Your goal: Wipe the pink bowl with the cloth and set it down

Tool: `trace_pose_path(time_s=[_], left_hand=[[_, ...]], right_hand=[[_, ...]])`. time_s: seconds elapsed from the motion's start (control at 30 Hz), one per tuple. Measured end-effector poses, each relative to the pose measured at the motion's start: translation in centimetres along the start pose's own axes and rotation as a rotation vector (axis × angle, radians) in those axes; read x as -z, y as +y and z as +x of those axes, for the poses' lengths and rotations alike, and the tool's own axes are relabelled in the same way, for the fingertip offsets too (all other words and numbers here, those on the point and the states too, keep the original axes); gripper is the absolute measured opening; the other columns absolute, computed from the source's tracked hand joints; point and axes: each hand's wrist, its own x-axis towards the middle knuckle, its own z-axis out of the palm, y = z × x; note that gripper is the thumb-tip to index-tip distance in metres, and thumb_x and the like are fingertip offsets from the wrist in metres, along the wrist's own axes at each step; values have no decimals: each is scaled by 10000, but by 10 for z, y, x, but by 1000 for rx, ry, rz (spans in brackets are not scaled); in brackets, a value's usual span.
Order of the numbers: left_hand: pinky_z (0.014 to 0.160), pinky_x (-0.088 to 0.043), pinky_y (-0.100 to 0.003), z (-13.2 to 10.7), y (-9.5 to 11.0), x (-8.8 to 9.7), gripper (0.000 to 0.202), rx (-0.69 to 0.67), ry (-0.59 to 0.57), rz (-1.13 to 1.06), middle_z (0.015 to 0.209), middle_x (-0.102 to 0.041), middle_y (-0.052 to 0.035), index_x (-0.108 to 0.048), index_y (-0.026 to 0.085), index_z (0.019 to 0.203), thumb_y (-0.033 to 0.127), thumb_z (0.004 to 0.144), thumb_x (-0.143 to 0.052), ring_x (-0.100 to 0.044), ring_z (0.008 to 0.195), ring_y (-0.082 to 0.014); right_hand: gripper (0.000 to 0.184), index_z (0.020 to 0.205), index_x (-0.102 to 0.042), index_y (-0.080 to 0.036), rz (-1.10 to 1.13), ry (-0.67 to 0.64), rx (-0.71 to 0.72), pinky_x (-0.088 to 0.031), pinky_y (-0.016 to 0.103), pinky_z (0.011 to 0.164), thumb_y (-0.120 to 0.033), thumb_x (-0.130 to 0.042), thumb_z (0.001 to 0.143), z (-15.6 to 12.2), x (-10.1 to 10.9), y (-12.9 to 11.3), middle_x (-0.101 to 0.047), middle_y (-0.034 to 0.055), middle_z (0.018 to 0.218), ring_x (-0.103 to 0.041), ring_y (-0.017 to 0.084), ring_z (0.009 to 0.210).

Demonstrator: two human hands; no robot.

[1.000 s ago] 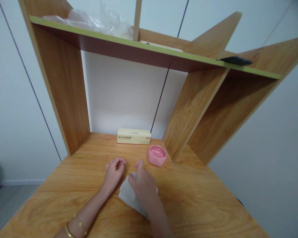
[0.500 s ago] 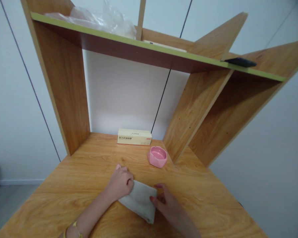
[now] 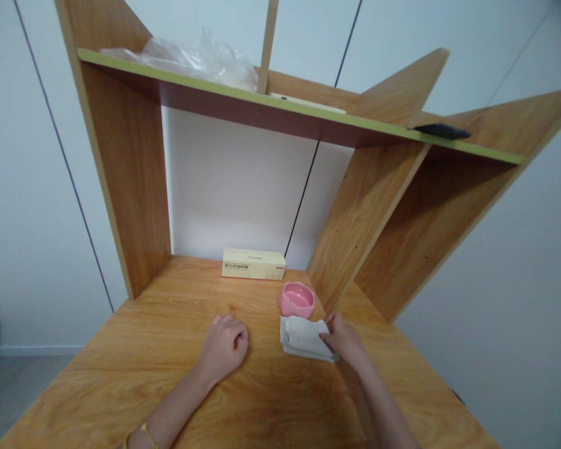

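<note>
My right hand (image 3: 342, 338) pinches the right edge of a folded grey cloth (image 3: 305, 337) between thumb and fingers. The cloth lies just in front of a pink faceted ashtray (image 3: 297, 300); whether the two touch I cannot tell. My left hand (image 3: 225, 347) rests on the wooden desk with its fingers curled into a loose fist, and nothing shows in it. A gold bracelet circles the left wrist.
At the back of the desk (image 3: 168, 355) stands a long cream box (image 3: 253, 264) with printed lettering. Wooden uprights carry a shelf (image 3: 243, 93) above, holding a crumpled clear plastic bag (image 3: 206, 62) and a dark flat object (image 3: 442, 131).
The cloth has moved right and away from me, out from beside my left hand to the front of the ashtray, with my right hand gripping it. My left hand has stayed nearly in place.
</note>
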Motion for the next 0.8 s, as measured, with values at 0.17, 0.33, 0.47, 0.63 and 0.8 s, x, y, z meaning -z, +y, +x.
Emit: trace_pose_path(time_s=[0.17,0.33,0.47,0.63,0.8], left_hand=[[602,-326,-251,10,-11,-1,68,263,49,-659,560,-550,3,-571,171,551,149,590,-520,-466,585,-133],[540,-362,-207,14,-22,6,103,412,104,-937,651,-582,7,-560,158,695,157,605,-510,-482,530,-83],[552,-405,-186,15,-25,11,157,509,153,-1132,693,-601,8,-552,153,737,95,602,-499,-509,527,-58],[544,-435,-182,16,-27,11,214,587,188,-1285,730,-622,-2,-560,147,787,54,616,-471,-529,519,-53],[531,-449,-184,16,-26,12,238,628,194,-1350,741,-630,-10,-564,143,805,37,625,-449,-546,523,-60]], right_hand=[[243,867,-491,-215,411,-32,71,-407,276,621,-300,-535,645,-6,-26,-52,-572,25,788,-532,155,681],[315,834,-541,-202,953,-415,-7,-403,241,485,-442,-581,634,-32,-71,-112,-579,-4,694,-533,114,520],[347,880,-590,-188,1348,-568,-216,-431,272,612,-389,-672,609,-49,-88,-125,-639,41,805,-589,137,656],[359,909,-642,-168,1554,-593,-322,-400,348,810,-352,-705,606,-57,-89,-121,-649,103,973,-590,195,864],[319,911,-653,-180,1647,-644,-342,-357,377,904,-339,-685,636,-62,-90,-121,-632,103,1050,-565,207,977]])
